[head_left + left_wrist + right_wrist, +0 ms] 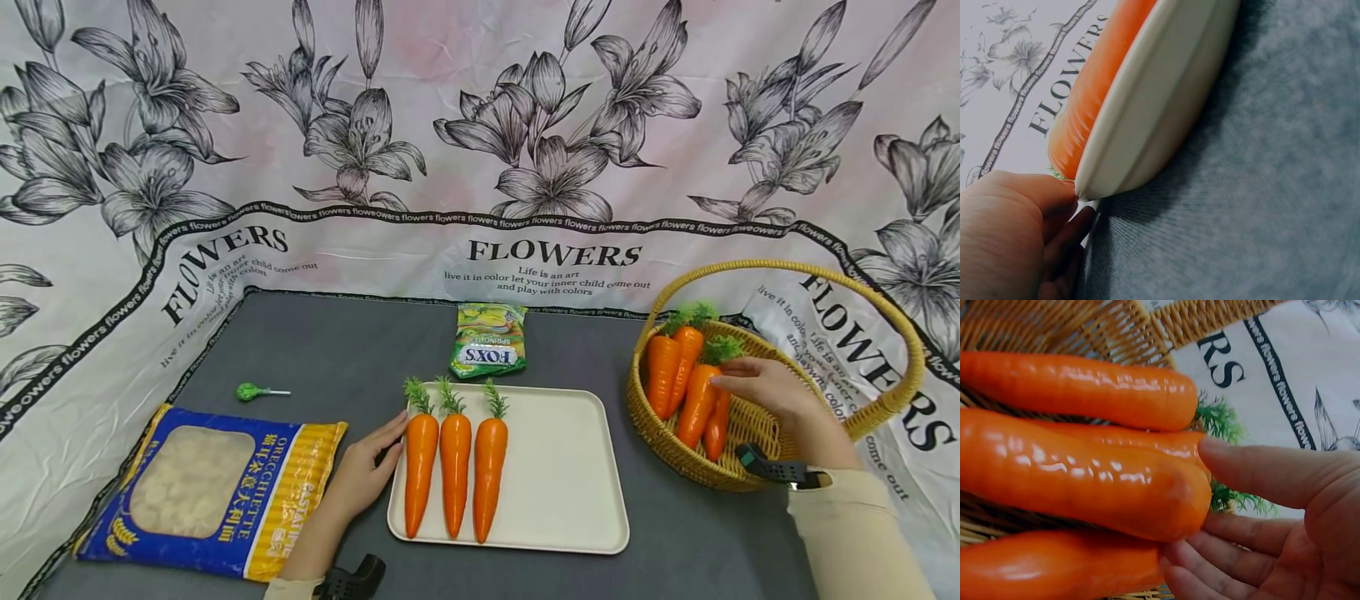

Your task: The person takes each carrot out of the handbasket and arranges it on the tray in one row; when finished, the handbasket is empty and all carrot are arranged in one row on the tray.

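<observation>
Three orange carrots point(456, 475) with green tops lie side by side on the left part of a cream tray point(558, 475). My left hand point(366, 467) pinches the tray's left rim; in the left wrist view the thumb point(1054, 190) is above the edge and a finger beneath it. Over the wicker basket point(652, 425), my right hand point(765, 387) reaches in at the leafy end of a carrot point(1085, 475). Its thumb and fairly straight fingers spread around that end. Several carrots lie in the basket, including one point(1066, 565) by the fingertips.
A blue and yellow orecchiette bag point(202, 492) lies at left, partly behind my left forearm. Beyond it is a green lollipop point(258, 391). A green Fox's bag point(489, 342) lies behind the tray. The basket's tall handle point(787, 265) arches beyond my right hand.
</observation>
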Tool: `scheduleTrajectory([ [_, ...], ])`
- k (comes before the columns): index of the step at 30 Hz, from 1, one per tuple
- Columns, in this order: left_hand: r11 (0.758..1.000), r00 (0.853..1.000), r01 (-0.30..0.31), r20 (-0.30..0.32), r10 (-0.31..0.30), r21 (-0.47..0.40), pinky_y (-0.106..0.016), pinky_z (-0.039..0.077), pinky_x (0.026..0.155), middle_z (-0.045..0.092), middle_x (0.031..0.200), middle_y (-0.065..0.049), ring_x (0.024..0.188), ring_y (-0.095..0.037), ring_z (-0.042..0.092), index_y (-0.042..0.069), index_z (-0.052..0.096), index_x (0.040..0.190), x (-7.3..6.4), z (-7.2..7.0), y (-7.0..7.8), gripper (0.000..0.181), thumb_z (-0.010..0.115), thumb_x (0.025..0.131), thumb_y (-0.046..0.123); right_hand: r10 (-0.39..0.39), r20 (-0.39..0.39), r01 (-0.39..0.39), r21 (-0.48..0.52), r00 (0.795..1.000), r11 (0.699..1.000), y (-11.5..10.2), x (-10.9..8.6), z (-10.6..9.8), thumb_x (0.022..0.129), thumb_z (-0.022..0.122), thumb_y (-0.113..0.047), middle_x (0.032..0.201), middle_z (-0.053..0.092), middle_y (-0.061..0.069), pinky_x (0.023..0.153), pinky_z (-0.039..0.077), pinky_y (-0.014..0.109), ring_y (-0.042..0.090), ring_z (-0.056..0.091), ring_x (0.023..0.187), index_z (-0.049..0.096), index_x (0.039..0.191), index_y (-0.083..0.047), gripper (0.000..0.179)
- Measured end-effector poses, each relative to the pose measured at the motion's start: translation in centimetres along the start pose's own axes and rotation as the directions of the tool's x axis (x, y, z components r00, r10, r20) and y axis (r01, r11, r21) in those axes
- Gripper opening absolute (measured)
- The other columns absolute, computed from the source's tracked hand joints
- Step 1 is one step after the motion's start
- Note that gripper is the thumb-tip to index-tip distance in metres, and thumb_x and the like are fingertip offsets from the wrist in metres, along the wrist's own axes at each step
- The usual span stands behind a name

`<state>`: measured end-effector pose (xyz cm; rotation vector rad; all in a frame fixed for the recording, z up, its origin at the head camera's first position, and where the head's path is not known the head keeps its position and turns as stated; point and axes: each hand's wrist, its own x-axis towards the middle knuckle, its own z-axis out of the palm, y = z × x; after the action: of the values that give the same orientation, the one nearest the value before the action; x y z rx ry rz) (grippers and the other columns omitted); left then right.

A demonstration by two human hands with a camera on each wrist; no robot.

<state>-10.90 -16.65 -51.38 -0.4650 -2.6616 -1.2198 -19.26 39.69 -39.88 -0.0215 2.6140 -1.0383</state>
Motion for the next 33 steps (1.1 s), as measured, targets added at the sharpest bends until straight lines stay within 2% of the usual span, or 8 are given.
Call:
scheduleTrajectory([
  [7, 1.0, 1.0, 0.011, -0.001, -0.011, 0.005, -0.046, 0.045, 0.1, 0.053, 0.138, -0.004, 0.125, -0.025, 0.052, 0.009, 0.057, 0.132, 0.0, -0.1, 0.1, 0.039, 0.059, 0.093, 0.011, -0.027, 0.054, 0.025, 0.022, 0.998, 0.999, 0.7, 0.7, -0.1, 0.097, 0.054, -0.03, 0.138, 0.034, 0.042, 0.099, 0.04, 0.058, 0.053, 0.037, 0.126, 0.025, 0.139, 0.02, 0.071],
  [12, 1.0, 1.0, 0.011, -0.007, -0.011, 0.007, -0.046, 0.045, 0.099, 0.053, 0.138, -0.005, 0.125, -0.025, 0.052, 0.008, 0.057, 0.132, -0.1, -0.1, 0.2, 0.039, 0.059, 0.093, 0.01, -0.025, 0.074, 0.022, 0.035, 0.997, 0.999, 1.0, 0.7, -0.1, 0.096, 0.056, -0.03, 0.139, 0.03, 0.043, 0.1, 0.036, 0.063, 0.056, 0.032, 0.127, 0.023, 0.141, 0.019, 0.075],
  [17, 1.0, 1.0, 0.006, -0.004, -0.006, 0.003, -0.045, 0.045, 0.099, 0.053, 0.138, -0.005, 0.125, -0.025, 0.052, 0.007, 0.057, 0.132, -0.1, -0.1, 0.2, 0.039, 0.059, 0.093, 0.01, -0.039, 0.077, 0.038, 0.009, 0.996, 0.999, 1.2, 0.6, -0.1, 0.095, 0.058, -0.028, 0.138, 0.032, 0.043, 0.097, 0.038, 0.063, 0.056, 0.035, 0.124, 0.024, 0.14, 0.019, 0.074],
  [25, 1.0, 1.0, 0.014, 0.005, -0.014, -0.003, -0.045, 0.045, 0.1, 0.052, 0.139, -0.004, 0.126, -0.024, 0.051, 0.008, 0.057, 0.132, -0.1, 0.0, 0.1, 0.039, 0.059, 0.093, 0.01, -0.049, 0.058, 0.05, -0.015, 0.997, 0.999, 0.9, 0.3, 0.0, 0.094, 0.058, -0.029, 0.136, 0.037, 0.041, 0.095, 0.043, 0.058, 0.053, 0.04, 0.122, 0.029, 0.139, 0.017, 0.071],
  [33, 1.0, 1.0, 0.011, 0.004, -0.011, -0.003, -0.046, 0.045, 0.1, 0.052, 0.139, -0.004, 0.126, -0.024, 0.051, 0.008, 0.057, 0.133, 0.0, 0.0, 0.0, 0.039, 0.059, 0.093, 0.011, -0.054, 0.044, 0.054, 0.005, 0.998, 0.999, 0.5, 0.2, 0.0, 0.094, 0.059, -0.031, 0.131, 0.042, 0.037, 0.087, 0.05, 0.043, 0.041, 0.049, 0.114, 0.031, 0.138, 0.013, 0.068],
])
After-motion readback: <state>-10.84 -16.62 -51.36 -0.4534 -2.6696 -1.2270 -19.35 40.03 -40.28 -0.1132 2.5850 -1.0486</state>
